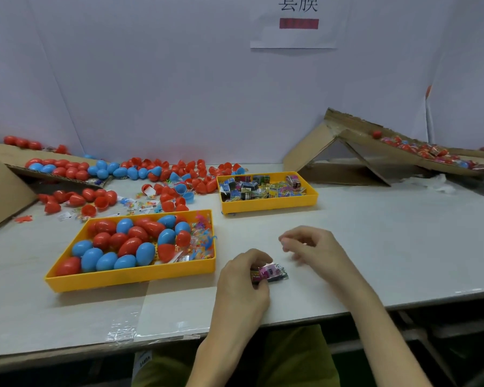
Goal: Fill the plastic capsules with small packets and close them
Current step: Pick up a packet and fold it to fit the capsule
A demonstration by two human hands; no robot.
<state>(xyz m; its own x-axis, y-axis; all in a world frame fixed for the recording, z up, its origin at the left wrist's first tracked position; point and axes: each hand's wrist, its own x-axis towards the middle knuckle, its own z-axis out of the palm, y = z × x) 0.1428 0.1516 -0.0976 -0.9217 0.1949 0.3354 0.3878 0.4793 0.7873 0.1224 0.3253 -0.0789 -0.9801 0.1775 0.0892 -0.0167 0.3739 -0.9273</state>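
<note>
My left hand (245, 277) grips a small pink packet (270, 272) just above the table's front part. My right hand (310, 247) hovers a little to the right of it, fingers loosely curled and blurred, with nothing seen in them. A yellow tray (129, 277) at the left holds several closed red and blue capsules (129, 244) plus small clear packets at its right end. A second yellow tray (268, 203) farther back is filled with several colourful small packets (263, 187).
Loose red and blue capsule halves (179, 177) and small packets lie scattered at the back left, some on a cardboard ramp (0, 188). A cardboard chute (375, 146) at the right carries wrapped capsules. The white table (389, 247) edge runs along the front.
</note>
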